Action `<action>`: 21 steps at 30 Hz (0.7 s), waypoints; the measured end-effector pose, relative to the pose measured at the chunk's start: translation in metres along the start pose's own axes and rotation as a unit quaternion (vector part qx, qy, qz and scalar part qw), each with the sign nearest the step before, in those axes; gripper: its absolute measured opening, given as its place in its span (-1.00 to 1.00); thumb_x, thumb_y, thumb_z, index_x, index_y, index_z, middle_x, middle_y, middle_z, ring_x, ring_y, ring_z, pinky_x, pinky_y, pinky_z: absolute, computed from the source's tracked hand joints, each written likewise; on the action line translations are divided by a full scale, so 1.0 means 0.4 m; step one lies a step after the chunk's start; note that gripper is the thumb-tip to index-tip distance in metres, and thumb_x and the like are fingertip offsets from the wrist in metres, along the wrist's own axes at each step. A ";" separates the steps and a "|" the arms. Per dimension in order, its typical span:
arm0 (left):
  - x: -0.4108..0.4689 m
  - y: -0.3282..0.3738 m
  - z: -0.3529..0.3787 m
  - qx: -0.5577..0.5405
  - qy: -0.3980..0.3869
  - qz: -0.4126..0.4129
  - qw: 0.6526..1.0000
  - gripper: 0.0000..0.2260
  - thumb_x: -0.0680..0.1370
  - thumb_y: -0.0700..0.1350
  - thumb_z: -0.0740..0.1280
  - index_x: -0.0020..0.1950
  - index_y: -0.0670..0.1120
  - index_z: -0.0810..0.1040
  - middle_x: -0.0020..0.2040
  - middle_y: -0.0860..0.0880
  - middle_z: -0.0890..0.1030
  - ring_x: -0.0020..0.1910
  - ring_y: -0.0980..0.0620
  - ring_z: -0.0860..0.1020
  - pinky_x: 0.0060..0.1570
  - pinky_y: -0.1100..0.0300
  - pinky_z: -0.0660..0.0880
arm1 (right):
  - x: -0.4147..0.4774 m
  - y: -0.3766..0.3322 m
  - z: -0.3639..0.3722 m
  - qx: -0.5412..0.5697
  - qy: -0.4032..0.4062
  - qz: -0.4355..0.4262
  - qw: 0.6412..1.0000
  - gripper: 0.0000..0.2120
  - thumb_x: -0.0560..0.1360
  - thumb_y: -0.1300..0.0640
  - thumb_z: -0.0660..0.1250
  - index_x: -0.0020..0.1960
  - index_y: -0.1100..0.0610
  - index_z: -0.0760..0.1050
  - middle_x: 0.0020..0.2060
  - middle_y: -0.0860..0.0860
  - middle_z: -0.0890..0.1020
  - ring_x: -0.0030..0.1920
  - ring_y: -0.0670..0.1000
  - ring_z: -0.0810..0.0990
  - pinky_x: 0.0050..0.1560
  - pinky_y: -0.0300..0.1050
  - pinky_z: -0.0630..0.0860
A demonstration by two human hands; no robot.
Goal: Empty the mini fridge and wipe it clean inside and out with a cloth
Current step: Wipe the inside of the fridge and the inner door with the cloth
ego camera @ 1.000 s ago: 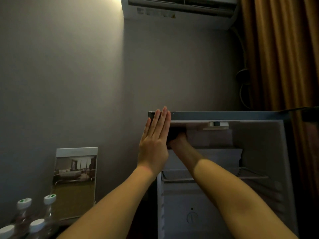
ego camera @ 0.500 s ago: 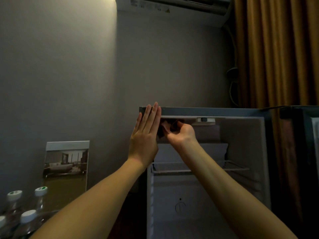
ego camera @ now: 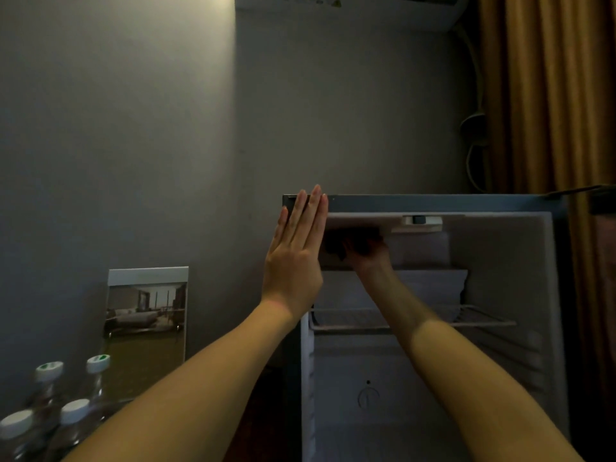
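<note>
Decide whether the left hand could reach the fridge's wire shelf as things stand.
Probably yes. The left hand lies flat and empty on the fridge frame, just above the shelf; only the right forearm crosses part of it, leaving its left end free.

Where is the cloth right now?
In the head view, the cloth is inside the mini fridge, in its upper left corner under the ceiling, held by the right hand; the left hand rests flat on the fridge's outer left edge beside it.

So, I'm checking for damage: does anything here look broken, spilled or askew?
Nothing stands out, though the light is dim. The mini fridge looks intact inside, its wire shelf sits level, and the bottles stand upright to its left.
</note>
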State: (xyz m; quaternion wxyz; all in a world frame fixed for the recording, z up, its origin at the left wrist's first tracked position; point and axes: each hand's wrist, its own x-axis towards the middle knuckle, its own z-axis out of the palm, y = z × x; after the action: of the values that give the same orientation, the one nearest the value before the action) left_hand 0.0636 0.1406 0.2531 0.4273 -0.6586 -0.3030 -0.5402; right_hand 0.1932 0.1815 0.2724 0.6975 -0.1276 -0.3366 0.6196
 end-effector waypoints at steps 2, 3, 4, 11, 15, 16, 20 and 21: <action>0.000 0.001 -0.001 -0.001 0.001 0.001 1.000 -0.38 0.46 -0.36 0.00 0.55 -0.21 0.11 0.57 -0.13 0.13 0.56 -0.08 0.03 0.54 0.03 -0.09 | -0.018 0.003 -0.003 -0.011 -0.003 0.003 1.000 -0.54 0.55 0.29 0.33 0.37 0.42 0.31 0.30 0.27 0.46 0.31 0.20 0.46 -0.19 -0.56 0.42; 0.000 0.001 -0.002 0.001 0.001 0.001 1.000 -0.38 0.46 -0.36 0.00 0.56 -0.21 0.11 0.57 -0.13 0.13 0.56 -0.08 0.03 0.54 0.03 -0.09 | -0.019 0.003 -0.007 -0.013 -0.017 -0.015 1.000 -0.58 0.55 0.28 0.33 0.35 0.41 0.35 0.27 0.26 0.50 0.29 0.18 0.49 -0.15 -0.55 0.43; 0.000 0.000 -0.001 0.005 0.002 0.001 1.000 -0.38 0.46 -0.37 0.01 0.56 -0.21 0.10 0.57 -0.13 0.12 0.56 -0.08 0.02 0.54 0.03 -0.10 | -0.037 0.005 -0.006 -0.001 -0.029 -0.003 1.000 -0.61 0.56 0.28 0.32 0.34 0.39 0.38 0.25 0.24 0.52 0.28 0.16 0.51 -0.10 -0.52 0.45; 0.000 0.006 -0.003 0.019 -0.013 -0.005 1.000 -0.38 0.47 -0.33 0.00 0.56 -0.20 0.06 0.58 -0.11 0.08 0.56 -0.06 -0.01 0.54 0.08 -0.15 | -0.132 -0.031 0.056 0.233 -0.051 0.044 0.970 -0.68 0.60 0.33 0.09 0.29 0.27 0.47 0.24 0.31 0.49 0.35 0.24 0.42 0.41 0.07 0.32; 0.002 0.004 -0.006 0.017 -0.020 -0.003 1.000 -0.34 0.42 -0.32 -0.03 0.56 -0.20 0.04 0.58 -0.11 0.07 0.56 -0.06 -0.01 0.53 0.11 -0.18 | -0.179 -0.048 0.046 0.225 -0.089 0.027 0.970 -0.64 0.62 0.33 0.04 0.35 0.19 0.43 0.25 0.27 0.50 0.28 0.20 0.49 0.39 0.09 0.35; 0.001 0.003 -0.006 0.018 -0.020 -0.003 1.000 -0.34 0.42 -0.32 -0.04 0.56 -0.20 0.04 0.58 -0.11 0.07 0.56 -0.06 -0.01 0.53 0.11 -0.18 | -0.177 -0.049 0.048 0.222 -0.077 0.018 0.972 -0.62 0.62 0.34 0.04 0.35 0.13 0.45 0.26 0.26 0.49 0.28 0.19 0.50 0.37 0.07 0.37; 0.000 0.005 -0.003 0.016 -0.007 -0.001 1.000 -0.36 0.45 -0.33 -0.01 0.56 -0.20 0.05 0.57 -0.11 0.08 0.56 -0.08 0.01 0.53 0.09 -0.16 | -0.119 -0.030 0.067 0.223 -0.051 -0.007 0.974 -0.62 0.62 0.34 0.04 0.32 0.13 0.46 0.26 0.26 0.49 0.26 0.20 0.48 0.23 0.05 0.47; 0.001 0.005 -0.002 0.014 -0.004 0.000 1.000 -0.37 0.46 -0.35 0.00 0.56 -0.20 0.06 0.57 -0.11 0.08 0.56 -0.08 0.01 0.54 0.07 -0.15 | -0.094 -0.019 0.063 0.182 -0.050 -0.003 0.982 -0.63 0.61 0.31 0.08 0.39 0.18 0.40 0.31 0.26 0.47 0.33 0.21 0.44 0.28 0.06 0.43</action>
State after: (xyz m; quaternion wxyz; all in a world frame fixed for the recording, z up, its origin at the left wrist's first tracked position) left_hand 0.0650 0.1389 0.2530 0.4353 -0.6544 -0.3125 -0.5335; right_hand 0.1829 0.1382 0.2839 0.6930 0.0337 -0.2534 0.6741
